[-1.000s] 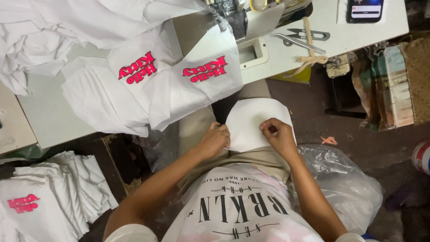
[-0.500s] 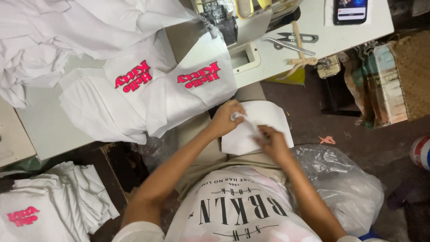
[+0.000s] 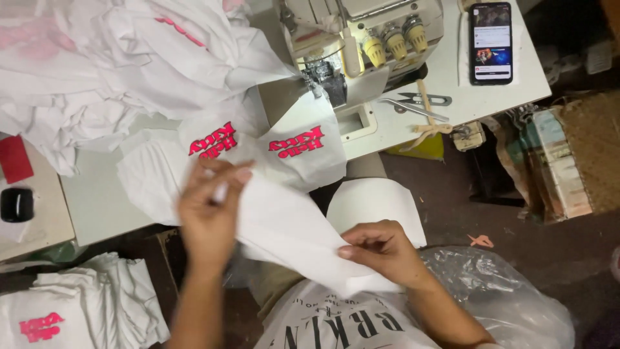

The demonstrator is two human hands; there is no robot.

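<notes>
Both my hands hold one white cut piece of fabric [image 3: 284, 223] stretched between them above my lap. My left hand [image 3: 208, 213] pinches its upper left end near the table's front edge. My right hand [image 3: 380, 251] pinches its lower right edge. More white cut pieces [image 3: 378, 201] lie stacked on my lap under the held one. White shirt parts with pink printed lettering [image 3: 284, 152] hang over the table's edge just behind my left hand.
A sewing machine [image 3: 361, 32] stands on the white table [image 3: 452, 97], with a phone [image 3: 492, 42] and thread snips [image 3: 416, 103] to its right. A heap of white fabric [image 3: 97, 64] covers the table's left. Folded printed pieces [image 3: 71, 310] lie lower left; a clear plastic bag [image 3: 510, 297] lower right.
My hands lifted one white piece off the lap stack and pulled it out between them, the left hand moving up and left. The view shifted toward the sewing machine.
</notes>
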